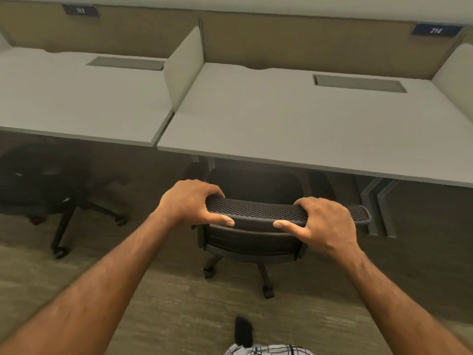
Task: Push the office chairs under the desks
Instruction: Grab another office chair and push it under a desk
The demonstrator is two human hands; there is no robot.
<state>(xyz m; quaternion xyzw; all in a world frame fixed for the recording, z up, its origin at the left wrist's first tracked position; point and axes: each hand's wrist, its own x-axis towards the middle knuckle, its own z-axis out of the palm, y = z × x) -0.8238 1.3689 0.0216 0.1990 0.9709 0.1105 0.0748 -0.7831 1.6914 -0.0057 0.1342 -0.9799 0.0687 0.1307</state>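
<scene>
Chairs: two, both black. The near chair (256,242) sits dead centre, and the far chair (38,185) is out at 9 o'clock, dim and blurred.
Desks: two, pale grey, side by side. The left desk (76,98) is at 10 o'clock and the right desk (281,124) at 1 o'clock, with one divider (184,65) standing between them.
Hands: two, both on the near chair's top rail.
Plates: two dark ones on the back panel, plate 213 (80,10) at 11 o'clock and plate 214 (435,30) at 1 o'clock.
Hatches: two grey ones, the left hatch (125,63) and the right hatch (359,83), one in each desktop.
Near chair, look: black mesh back with a curved top rail, a dark seat, and spoked legs. Two casters show on the carpet (179,303).
Near chair, place: at 6 o'clock of the right desk. The seat front meets the shadow at the desk's edge, and the backrest stands outside it.
Far chair, place: below the left desk's front edge, with its legs poking out toward 6 o'clock.
Left hand (190,203): fingers curled over the rail's left end, thumb laid along its rear face. It grips.
Right hand (323,224): same clasp near the right end. A stub of rail shows past it toward 3 o'clock.
Bottom edge: a dark shoe (243,331) and checked cloth at 6 o'clock.
</scene>
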